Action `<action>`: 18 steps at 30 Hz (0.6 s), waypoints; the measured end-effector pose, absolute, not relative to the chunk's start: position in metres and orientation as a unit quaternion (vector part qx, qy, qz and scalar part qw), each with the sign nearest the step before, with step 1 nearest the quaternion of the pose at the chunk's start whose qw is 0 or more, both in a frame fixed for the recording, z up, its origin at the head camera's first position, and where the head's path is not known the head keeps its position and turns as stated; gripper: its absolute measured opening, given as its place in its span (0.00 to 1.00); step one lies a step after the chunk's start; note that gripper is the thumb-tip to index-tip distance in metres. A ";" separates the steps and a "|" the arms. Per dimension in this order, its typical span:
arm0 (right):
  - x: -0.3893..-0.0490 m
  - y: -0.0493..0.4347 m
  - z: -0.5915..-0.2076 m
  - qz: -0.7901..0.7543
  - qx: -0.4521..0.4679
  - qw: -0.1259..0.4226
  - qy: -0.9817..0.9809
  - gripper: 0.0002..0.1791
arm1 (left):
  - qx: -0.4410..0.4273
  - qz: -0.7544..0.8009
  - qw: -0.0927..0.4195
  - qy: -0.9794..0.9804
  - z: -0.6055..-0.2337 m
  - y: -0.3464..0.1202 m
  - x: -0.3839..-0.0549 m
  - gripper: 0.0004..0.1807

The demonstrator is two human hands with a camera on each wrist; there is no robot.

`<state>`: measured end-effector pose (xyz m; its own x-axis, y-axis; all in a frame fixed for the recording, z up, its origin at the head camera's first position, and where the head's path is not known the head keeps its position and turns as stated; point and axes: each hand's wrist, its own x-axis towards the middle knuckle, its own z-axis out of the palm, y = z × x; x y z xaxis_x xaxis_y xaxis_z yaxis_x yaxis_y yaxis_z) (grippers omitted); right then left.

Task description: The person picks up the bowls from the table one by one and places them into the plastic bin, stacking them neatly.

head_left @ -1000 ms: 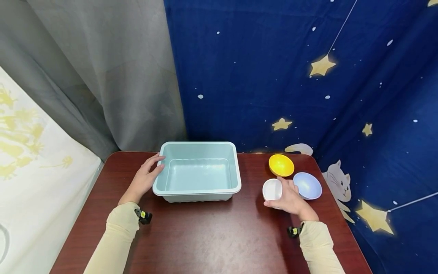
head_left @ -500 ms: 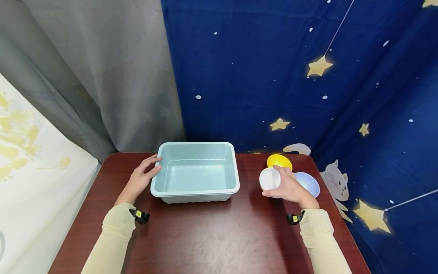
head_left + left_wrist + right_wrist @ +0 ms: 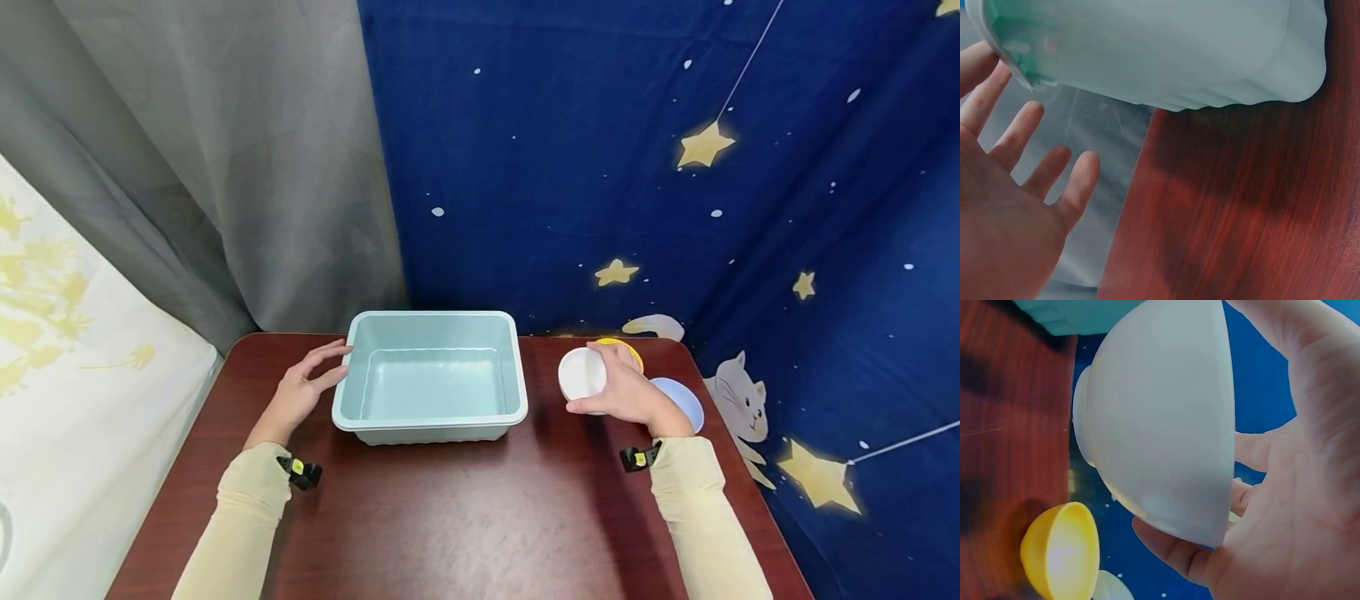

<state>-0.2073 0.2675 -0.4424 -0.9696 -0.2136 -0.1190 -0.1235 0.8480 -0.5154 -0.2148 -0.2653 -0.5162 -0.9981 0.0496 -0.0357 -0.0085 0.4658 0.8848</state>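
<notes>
My right hand (image 3: 630,392) grips a white bowl (image 3: 581,373) by its rim, held above the table to the right of the basin. In the right wrist view the white bowl's footed base points toward the table side. My left hand (image 3: 296,396) is at the left side of a pale blue-green rectangular basin (image 3: 431,422), its fingertips at the rim. The left wrist view shows its fingers extended, several of them apart from the basin. Behind the right hand, a yellow bowl (image 3: 1054,550) is partly hidden in the head view. A light blue bowl (image 3: 684,402) sits by the right wrist.
The dark red wooden table (image 3: 465,517) carries the basin at its back edge. Behind it hang a grey curtain (image 3: 315,167) and a blue starry curtain (image 3: 540,167). White patterned cloth (image 3: 90,375) lies along the left side.
My right hand has lifted the white bowl and moved it away from me and slightly left, now covering more of the yellow bowl. The left hand stays by the basin's rim, nearly unmoved.
</notes>
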 end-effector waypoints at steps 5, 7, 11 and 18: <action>-0.213 0.262 -0.433 -0.265 -0.112 0.066 0.956 0.64 | -0.003 0.522 0.060 0.851 -0.518 -0.273 -0.215 0.34; -0.215 0.259 -0.428 -0.261 -0.123 0.061 0.956 0.63 | -0.006 0.524 0.070 0.849 -0.517 -0.275 -0.215 0.35; -0.220 0.254 -0.418 -0.254 -0.136 0.059 0.956 0.63 | -0.005 0.522 0.076 0.850 -0.520 -0.277 -0.217 0.35; -0.229 0.240 -0.403 -0.273 -0.149 0.066 0.948 0.64 | -0.003 0.541 0.067 0.839 -0.528 -0.276 -0.219 0.33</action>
